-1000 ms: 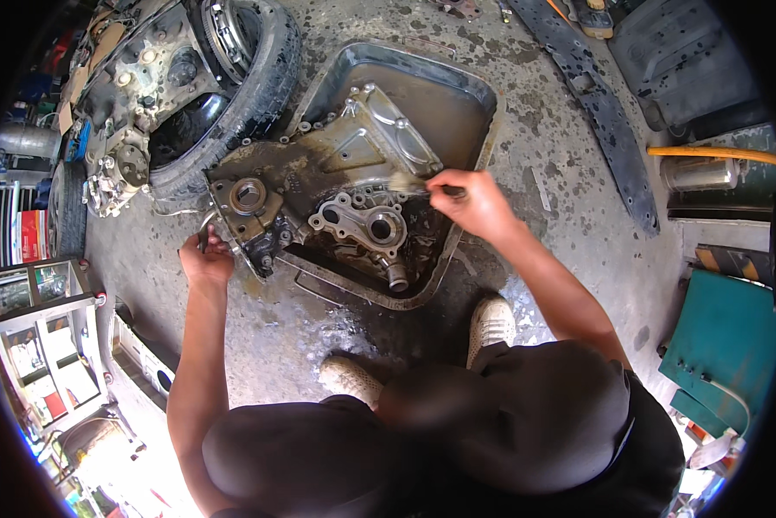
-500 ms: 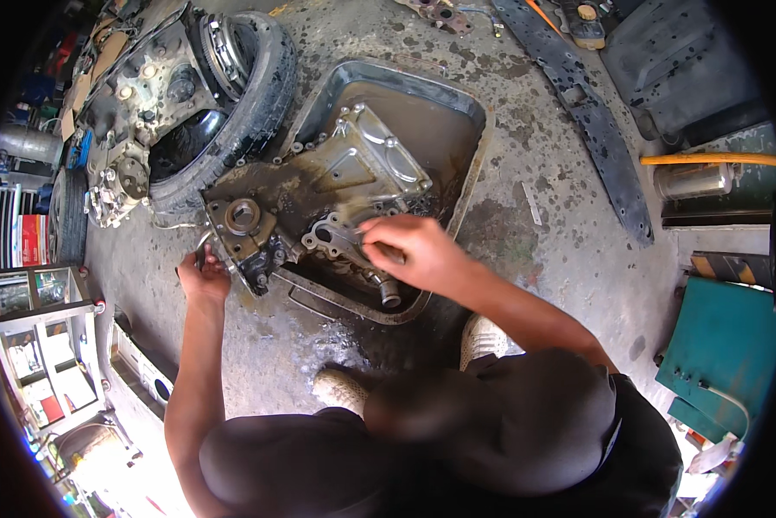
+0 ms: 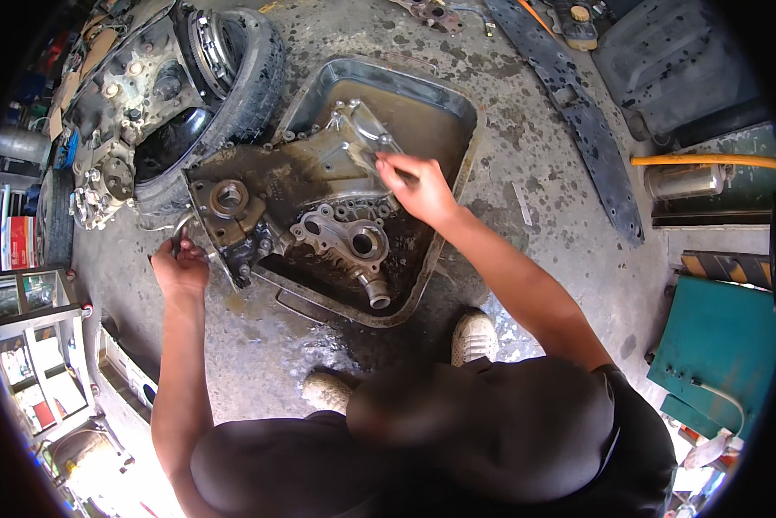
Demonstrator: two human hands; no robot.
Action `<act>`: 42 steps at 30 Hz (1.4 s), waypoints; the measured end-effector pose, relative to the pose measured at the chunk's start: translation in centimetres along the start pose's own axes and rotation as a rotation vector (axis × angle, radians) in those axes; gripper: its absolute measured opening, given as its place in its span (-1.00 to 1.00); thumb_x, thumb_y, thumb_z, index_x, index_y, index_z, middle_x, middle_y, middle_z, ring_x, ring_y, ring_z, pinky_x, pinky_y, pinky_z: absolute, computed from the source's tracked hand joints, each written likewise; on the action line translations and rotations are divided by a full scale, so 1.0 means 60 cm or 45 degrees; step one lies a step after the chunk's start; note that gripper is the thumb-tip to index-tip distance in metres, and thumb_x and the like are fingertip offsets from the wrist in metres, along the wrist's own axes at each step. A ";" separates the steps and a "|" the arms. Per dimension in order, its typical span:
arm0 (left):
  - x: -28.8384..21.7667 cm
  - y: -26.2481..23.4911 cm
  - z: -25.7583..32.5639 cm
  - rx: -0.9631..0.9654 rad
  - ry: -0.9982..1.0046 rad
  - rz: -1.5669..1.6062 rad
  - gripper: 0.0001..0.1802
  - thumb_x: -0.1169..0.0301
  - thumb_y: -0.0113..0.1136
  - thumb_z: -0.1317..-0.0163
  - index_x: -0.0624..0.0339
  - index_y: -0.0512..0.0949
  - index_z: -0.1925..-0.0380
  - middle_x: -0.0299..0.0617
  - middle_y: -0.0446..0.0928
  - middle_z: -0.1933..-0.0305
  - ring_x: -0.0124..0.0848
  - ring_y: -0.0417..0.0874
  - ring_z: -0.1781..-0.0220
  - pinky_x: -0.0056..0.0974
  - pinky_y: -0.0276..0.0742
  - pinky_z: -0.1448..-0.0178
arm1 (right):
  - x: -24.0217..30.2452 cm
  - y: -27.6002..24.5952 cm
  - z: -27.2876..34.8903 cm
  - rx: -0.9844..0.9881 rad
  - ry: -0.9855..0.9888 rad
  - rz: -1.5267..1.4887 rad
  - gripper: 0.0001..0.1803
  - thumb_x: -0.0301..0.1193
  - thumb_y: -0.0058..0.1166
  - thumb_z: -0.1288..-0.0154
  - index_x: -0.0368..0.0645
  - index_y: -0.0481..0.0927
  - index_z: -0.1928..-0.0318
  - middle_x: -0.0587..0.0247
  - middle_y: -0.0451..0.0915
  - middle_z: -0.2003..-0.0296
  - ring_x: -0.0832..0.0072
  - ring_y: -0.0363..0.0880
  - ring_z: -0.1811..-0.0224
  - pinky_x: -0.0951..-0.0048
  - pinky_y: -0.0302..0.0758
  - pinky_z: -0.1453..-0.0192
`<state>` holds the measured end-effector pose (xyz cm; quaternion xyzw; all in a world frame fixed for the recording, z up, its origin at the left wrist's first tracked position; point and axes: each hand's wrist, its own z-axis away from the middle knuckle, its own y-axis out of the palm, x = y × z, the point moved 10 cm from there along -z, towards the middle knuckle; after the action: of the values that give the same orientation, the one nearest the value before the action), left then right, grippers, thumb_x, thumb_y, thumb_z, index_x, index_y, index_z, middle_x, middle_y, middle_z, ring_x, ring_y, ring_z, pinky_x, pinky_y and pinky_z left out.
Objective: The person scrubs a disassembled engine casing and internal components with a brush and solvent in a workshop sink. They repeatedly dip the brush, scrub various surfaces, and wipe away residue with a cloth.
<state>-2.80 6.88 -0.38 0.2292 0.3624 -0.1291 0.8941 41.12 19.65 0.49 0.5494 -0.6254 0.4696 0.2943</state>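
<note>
Fingers (image 3: 394, 169) of the right hand (image 3: 420, 188) are pressed together, pinching the handle of a brush (image 3: 364, 156), whose pale bristles lie over the broad upper part of a metal casting (image 3: 293, 173); those of the left hand (image 3: 182, 268) are curled round the lower end of a curved grey piece (image 3: 181, 225) just beside the casting's left edge, where it cannot be told whether piece and casting are joined. Tilted across a shallow rectangular tray (image 3: 469, 164), the casting has its left end, with a round collar (image 3: 229, 199), projecting past the rim; the tray's far right portion holds murky liquid (image 3: 422, 97). Within the near half of the tray's outline lies a flanged fitting (image 3: 366, 241) with a round bore and a short spout. A wire loop (image 3: 300, 308) projects from the near rim, short of the pale shoes (image 3: 476, 335). Room to move lies chiefly at the right, where stained concrete floor (image 3: 509, 268) extends from the tray to a long dark perforated strip (image 3: 569, 104); at the upper left, a tyre (image 3: 262, 78) stands close to the casting and narrows the gap. Pale print on a red box (image 3: 22, 242) at the far left is too small to read.
</note>
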 end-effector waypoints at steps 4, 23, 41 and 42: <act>-0.022 0.019 0.004 0.151 0.045 0.037 -0.69 0.36 -0.20 -0.46 0.35 0.49 0.15 -0.16 0.60 0.33 -0.48 0.47 0.49 -0.39 0.39 0.41 | -0.026 0.027 -0.064 0.144 0.196 0.042 -0.76 -0.31 0.12 -0.38 -0.25 0.65 0.28 -0.08 0.55 0.54 0.17 0.43 0.63 0.29 0.44 0.42; -0.038 0.022 0.043 0.141 0.057 0.049 -0.73 0.34 -0.20 -0.52 0.31 0.42 0.06 -0.09 0.63 0.15 -0.50 0.48 0.44 -0.39 0.39 0.38 | -0.149 -0.067 -0.086 0.222 0.176 0.596 -0.84 -0.40 0.17 -0.21 -0.17 0.70 0.23 -0.05 0.67 0.36 0.00 0.65 0.30 0.28 0.58 0.16; -0.087 0.136 0.163 0.345 0.440 -0.109 -0.82 0.32 -0.03 -0.50 0.16 0.47 0.08 -0.24 0.64 0.19 -0.50 0.61 0.31 -0.40 0.42 0.29 | -0.015 0.056 -0.033 0.501 0.084 0.043 -0.82 -0.50 0.16 -0.29 -0.21 0.70 0.11 0.22 0.76 0.25 0.54 0.72 0.18 0.50 0.60 0.05; -0.084 0.157 0.188 0.334 0.507 -0.136 -0.82 0.32 0.00 -0.49 0.16 0.48 0.07 -0.27 0.63 0.19 -0.50 0.61 0.29 -0.39 0.40 0.25 | -0.067 0.039 -0.023 0.508 0.288 -0.191 -0.82 -0.53 0.11 -0.33 -0.29 0.68 0.11 0.25 0.73 0.29 0.56 0.70 0.21 0.51 0.60 0.08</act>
<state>4.06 9.66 13.29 0.3447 0.5233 -0.1742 0.7596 39.56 22.46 -3.15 0.5854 -0.4406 0.6194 0.2821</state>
